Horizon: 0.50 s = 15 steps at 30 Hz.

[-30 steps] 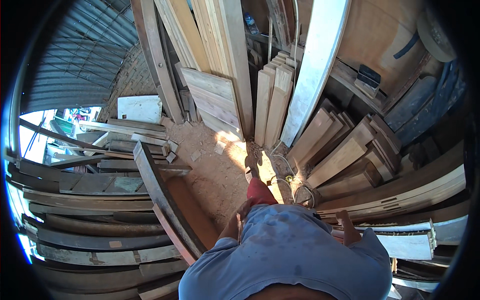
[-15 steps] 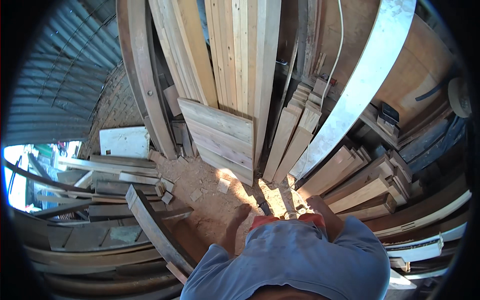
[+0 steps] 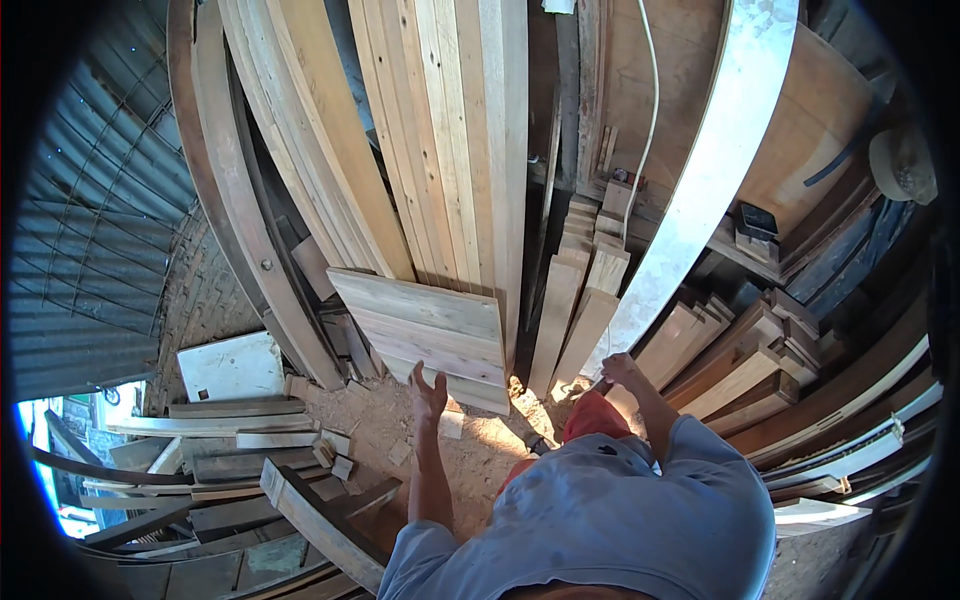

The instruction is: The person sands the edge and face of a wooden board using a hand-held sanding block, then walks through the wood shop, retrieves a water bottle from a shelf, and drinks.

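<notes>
My left hand [image 3: 429, 394] is raised with its fingers apart and nothing in it. It appears in front of the lower edge of a square panel [image 3: 430, 325] of joined wooden boards; whether it touches the panel I cannot tell. The panel leans on tall light-coloured boards [image 3: 440, 140]. My right hand [image 3: 620, 371] is closed above my bent knee in red cloth [image 3: 594, 415], by the foot of a long pale metal-like strip [image 3: 690, 190]. A small dark bit shows at its fingers, too little to name.
Short timber offcuts [image 3: 560, 310] stand upright right of the panel, with stacked wood blocks [image 3: 745, 360] further right. Planks [image 3: 210, 425] and a tilted beam [image 3: 315, 520] lie at left. Wood scraps and sawdust cover the floor [image 3: 370, 410]. A white cable [image 3: 655, 90] hangs at the back.
My left hand has risen from low beside my body toward the panel, its fingers spreading. The right hand has moved slightly up, and a knee in red cloth has come up beneath it. The view has shifted.
</notes>
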Each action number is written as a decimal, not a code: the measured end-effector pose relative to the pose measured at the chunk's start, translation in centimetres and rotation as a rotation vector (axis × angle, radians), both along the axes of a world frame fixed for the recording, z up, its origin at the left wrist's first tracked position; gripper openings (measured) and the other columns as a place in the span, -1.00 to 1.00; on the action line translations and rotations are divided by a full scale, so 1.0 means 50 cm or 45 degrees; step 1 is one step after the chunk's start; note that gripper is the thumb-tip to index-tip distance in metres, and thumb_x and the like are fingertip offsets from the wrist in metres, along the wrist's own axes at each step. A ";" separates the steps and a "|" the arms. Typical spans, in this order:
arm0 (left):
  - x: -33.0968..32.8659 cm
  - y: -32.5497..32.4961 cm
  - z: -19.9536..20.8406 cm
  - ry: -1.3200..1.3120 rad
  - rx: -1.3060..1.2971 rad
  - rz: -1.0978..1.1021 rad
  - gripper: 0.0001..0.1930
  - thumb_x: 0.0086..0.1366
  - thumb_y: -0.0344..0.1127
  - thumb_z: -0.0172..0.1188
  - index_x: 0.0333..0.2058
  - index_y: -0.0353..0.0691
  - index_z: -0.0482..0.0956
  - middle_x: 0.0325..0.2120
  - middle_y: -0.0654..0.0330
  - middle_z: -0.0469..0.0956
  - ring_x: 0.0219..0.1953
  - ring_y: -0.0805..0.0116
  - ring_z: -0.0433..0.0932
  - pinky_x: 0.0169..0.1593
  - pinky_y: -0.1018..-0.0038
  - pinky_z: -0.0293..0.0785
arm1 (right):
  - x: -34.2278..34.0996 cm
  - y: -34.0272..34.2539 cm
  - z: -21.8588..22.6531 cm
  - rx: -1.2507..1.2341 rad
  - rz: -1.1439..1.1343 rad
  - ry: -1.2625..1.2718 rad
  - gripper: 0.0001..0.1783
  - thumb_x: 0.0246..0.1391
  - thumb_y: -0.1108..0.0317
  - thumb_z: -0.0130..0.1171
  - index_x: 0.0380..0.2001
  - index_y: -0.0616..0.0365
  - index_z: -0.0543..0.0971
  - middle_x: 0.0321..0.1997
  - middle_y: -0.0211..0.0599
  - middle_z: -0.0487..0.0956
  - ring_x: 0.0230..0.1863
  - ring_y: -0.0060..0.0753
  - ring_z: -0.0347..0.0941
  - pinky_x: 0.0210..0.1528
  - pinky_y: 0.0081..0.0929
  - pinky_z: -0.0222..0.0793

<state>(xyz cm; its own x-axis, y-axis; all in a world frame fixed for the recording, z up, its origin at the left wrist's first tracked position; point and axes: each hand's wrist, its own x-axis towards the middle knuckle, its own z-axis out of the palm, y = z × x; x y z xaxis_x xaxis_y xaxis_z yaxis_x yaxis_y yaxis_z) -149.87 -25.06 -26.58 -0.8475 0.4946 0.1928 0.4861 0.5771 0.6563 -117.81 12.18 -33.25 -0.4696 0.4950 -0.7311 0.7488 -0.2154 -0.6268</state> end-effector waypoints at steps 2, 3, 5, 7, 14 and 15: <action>-0.047 0.143 0.153 0.179 0.056 -0.060 -0.27 0.22 -0.14 0.27 0.26 -0.35 0.19 0.16 -0.27 0.31 0.23 -0.29 0.23 0.26 -0.05 0.18 | -0.070 0.043 0.081 0.039 -0.117 0.106 -0.71 0.22 0.21 0.00 -0.30 0.24 0.55 -0.42 -0.29 0.60 -0.58 -0.52 0.44 -0.61 -0.54 0.31; -0.066 0.219 0.228 0.297 0.114 -0.110 -0.27 0.21 -0.16 0.27 0.26 -0.34 0.19 0.17 -0.27 0.28 0.24 -0.29 0.22 0.26 -0.06 0.17 | -0.095 0.084 0.088 0.083 -0.109 0.213 -0.69 0.23 0.18 0.01 -0.34 0.24 0.54 -0.42 -0.27 0.60 -0.55 -0.53 0.45 -0.59 -0.54 0.32; -0.102 0.308 0.374 0.455 0.164 -0.088 -0.26 0.19 -0.19 0.28 0.26 -0.32 0.17 0.21 -0.30 0.22 0.27 -0.30 0.17 0.27 -0.09 0.14 | -0.213 0.123 0.170 0.127 -0.038 0.364 -0.66 0.27 0.20 -0.03 -0.43 0.26 0.52 -0.45 -0.25 0.60 -0.54 -0.52 0.46 -0.57 -0.54 0.35; -0.139 0.378 0.511 0.531 0.227 -0.118 -0.19 0.17 -0.15 0.31 0.31 -0.29 0.13 0.26 -0.30 0.13 0.31 -0.28 0.12 0.31 -0.07 0.07 | -0.324 0.160 0.237 0.132 -0.011 0.548 -0.66 0.30 0.22 -0.06 -0.34 0.32 0.51 -0.37 -0.22 0.60 -0.40 -0.47 0.52 -0.40 -0.50 0.45; -0.233 0.715 0.708 0.823 0.170 -0.402 0.05 0.12 -0.04 0.35 0.38 -0.39 -0.12 0.37 -0.31 -0.12 0.42 -0.24 -0.11 0.40 -0.08 -0.18 | -0.611 0.373 0.312 0.927 0.436 0.606 -0.78 0.14 0.35 0.05 -0.21 0.26 0.52 -0.25 -0.28 0.61 -0.20 -0.40 0.59 -0.18 -0.45 0.51; -0.239 0.744 0.697 0.861 0.176 -0.341 0.09 0.10 -0.05 0.37 0.38 -0.43 -0.15 0.37 -0.34 -0.13 0.42 -0.26 -0.12 0.40 -0.08 -0.21 | -0.656 0.386 0.323 1.093 0.534 0.566 -0.79 0.12 0.37 0.06 -0.22 0.26 0.52 -0.25 -0.29 0.61 -0.19 -0.40 0.59 -0.17 -0.46 0.51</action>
